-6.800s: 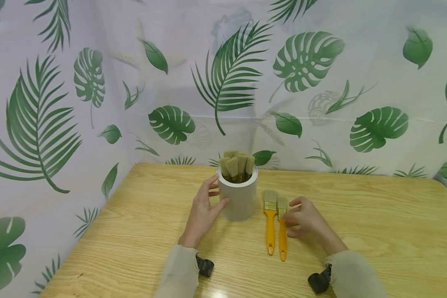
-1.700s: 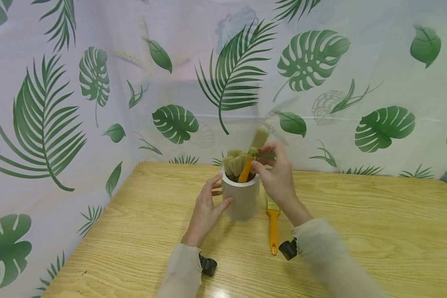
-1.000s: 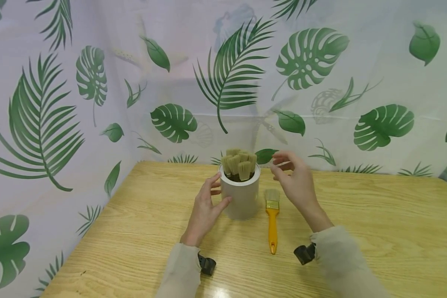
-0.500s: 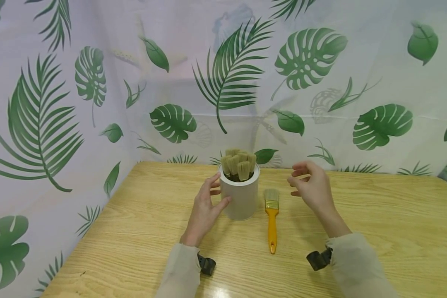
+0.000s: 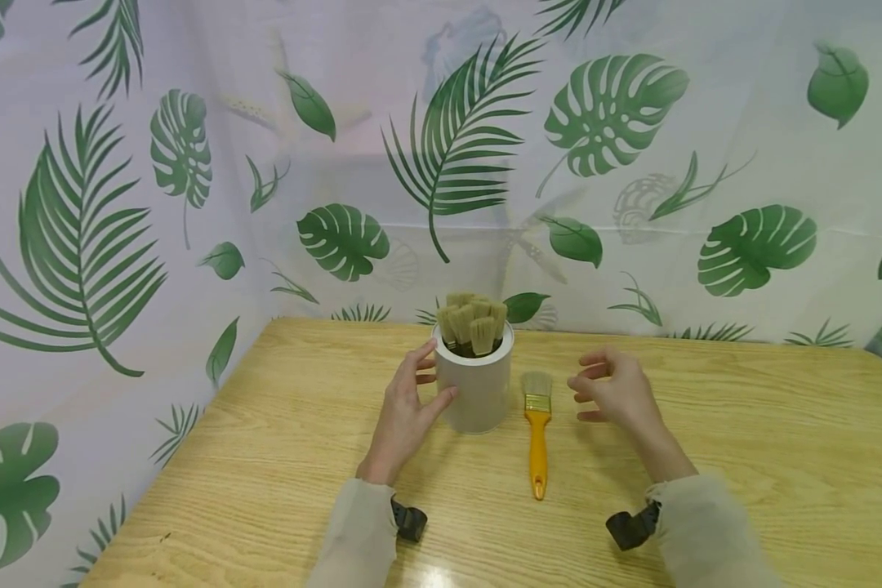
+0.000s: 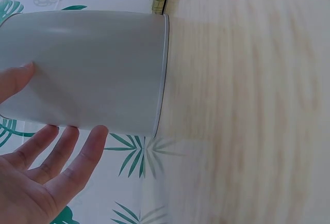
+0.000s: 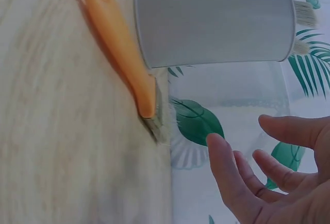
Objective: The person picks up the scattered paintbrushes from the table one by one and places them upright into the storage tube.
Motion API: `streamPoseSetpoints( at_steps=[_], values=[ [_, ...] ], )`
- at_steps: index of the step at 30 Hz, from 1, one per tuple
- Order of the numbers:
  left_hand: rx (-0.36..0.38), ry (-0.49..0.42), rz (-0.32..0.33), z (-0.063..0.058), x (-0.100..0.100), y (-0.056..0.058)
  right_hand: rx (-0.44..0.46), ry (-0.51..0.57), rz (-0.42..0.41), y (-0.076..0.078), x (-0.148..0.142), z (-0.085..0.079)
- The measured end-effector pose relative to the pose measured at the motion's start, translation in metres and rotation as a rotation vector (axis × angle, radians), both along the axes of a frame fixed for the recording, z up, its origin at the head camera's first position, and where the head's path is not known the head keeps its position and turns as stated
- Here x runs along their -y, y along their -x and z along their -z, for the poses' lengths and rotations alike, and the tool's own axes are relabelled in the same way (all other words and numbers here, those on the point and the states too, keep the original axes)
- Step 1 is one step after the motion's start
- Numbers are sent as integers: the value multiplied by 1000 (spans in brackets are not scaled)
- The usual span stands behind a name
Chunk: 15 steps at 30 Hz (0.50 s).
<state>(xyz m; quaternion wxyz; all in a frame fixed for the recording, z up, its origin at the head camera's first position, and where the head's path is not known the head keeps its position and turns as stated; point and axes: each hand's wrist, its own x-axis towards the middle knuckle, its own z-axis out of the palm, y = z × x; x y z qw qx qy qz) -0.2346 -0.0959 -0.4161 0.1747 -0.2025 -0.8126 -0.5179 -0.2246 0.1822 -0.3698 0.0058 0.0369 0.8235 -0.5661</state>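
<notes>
A white can (image 5: 476,398) stands upright on the table, with several paintbrushes (image 5: 482,334) in it, bristles up. My left hand (image 5: 403,412) holds the can's left side, thumb in front and fingertips round the far side; the left wrist view shows thumb and fingertips (image 6: 95,141) against the grey-white wall. To the can's right lies one paintbrush (image 5: 537,441) with an orange handle, its bristles pointing to the back. My right hand (image 5: 617,390) hovers to the right of this brush, fingers loosely bent and nothing in them. In the right wrist view a gap separates its fingers (image 7: 224,167) from the brush.
The wooden table (image 5: 265,457) reaches back to a white curtain (image 5: 441,163) printed with green leaves, which also hangs along the left side. Black cameras are strapped to both wrists.
Earlier two paintbrushes lay beside the can; my right hand put one into it, bristles up, and let go. It then drew back right and down. My left hand stayed on the can.
</notes>
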Motion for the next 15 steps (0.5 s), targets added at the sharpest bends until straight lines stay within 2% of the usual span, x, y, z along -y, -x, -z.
streamPoseSetpoints(
  at_steps=[5,15],
  values=[
    [-11,-2,7,0,0,0,75,62,-37,2,1,12],
    [-17,-7,16,0,0,0,203,96,-56,6,10,26]
  ],
)
